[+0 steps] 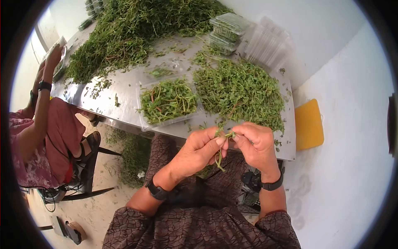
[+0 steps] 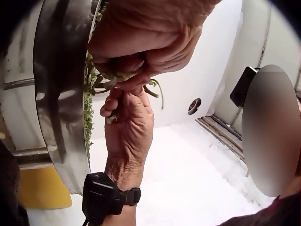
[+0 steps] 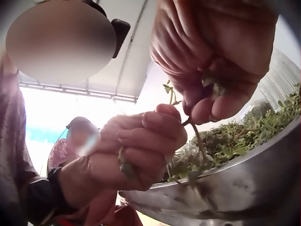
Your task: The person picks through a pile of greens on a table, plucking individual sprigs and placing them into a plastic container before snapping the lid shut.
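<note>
Just past the table's near edge, my two hands meet over my lap. My left hand (image 1: 197, 151) pinches a green leafy sprig (image 1: 219, 161) between thumb and fingers, its stem hanging below. On the right, my right hand (image 1: 256, 143) pinches the same sprig near its upper part, fingertips close to the left thumb. The right wrist view shows a thin stem (image 3: 199, 141) dangling between the hands, and a leafy bit (image 3: 125, 162) within the left hand's curled fingers. A clear plastic box (image 1: 146, 123) of loose sprigs lies open on the table, ahead of my left hand.
A flat heap of picked greens (image 1: 240, 93) covers the metal table's (image 1: 124, 103) right part. Behind rises a large pile of greens (image 1: 137, 29). Filled boxes (image 1: 224, 41) and stacked clear containers (image 1: 268, 43) stand at the back right. Another person (image 1: 41, 128) sits at the left.
</note>
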Motion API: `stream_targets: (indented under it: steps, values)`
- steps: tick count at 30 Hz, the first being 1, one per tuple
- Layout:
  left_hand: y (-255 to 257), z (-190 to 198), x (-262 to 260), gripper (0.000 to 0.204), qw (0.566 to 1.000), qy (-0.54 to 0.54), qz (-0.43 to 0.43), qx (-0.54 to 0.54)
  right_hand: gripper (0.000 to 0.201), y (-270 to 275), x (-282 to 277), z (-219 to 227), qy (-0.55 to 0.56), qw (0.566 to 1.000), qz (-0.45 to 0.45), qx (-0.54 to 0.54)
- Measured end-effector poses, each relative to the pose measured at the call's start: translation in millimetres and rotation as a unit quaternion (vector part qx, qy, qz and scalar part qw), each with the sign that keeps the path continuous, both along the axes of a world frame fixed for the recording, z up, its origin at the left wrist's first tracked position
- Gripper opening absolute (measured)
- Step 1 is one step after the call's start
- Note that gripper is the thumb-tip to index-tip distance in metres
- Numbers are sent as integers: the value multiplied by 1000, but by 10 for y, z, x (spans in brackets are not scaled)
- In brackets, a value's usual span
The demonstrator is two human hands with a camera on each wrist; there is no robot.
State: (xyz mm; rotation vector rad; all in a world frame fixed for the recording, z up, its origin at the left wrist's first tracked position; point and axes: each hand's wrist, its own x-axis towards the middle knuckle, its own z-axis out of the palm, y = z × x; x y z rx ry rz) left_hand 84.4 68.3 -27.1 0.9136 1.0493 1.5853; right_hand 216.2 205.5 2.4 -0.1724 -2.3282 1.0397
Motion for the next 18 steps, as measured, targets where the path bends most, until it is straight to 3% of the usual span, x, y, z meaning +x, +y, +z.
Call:
stream_targets:
  steps: [5, 8, 11, 13, 14, 15, 16, 18]
  values:
    - [-39, 15, 14, 24, 999, -32, 21, 10, 15, -136, 2, -1, 21, 999, -16, 38]
    - [-89, -5, -12, 26, 1000, -26, 11, 9, 14, -170, 39, -11, 53, 997, 21, 47]
    - [-120, 12, 55, 23, 1000, -4, -12, -1, 11, -204, 84, -13, 15, 1000, -6, 20]
    - [-172, 46, 79, 23, 999, 15, -40, 23, 9, -201, 93, -51, 73, 986, -116, 99]
    - [-206, 81, 81, 23, 996, 33, -67, 48, 9, -223, 125, -24, 73, 986, -117, 98]
    - [-249, 161, 63, 23, 997, 37, -67, 31, 10, -254, 181, 30, 68, 983, -158, -66]
    - [-257, 160, 62, 23, 997, 37, -68, 32, 12, -264, 235, 60, 62, 952, -193, -227]
    - [-255, 148, 69, 23, 998, -61, 9, 24, 15, -236, 291, 17, 99, 945, -163, -264]
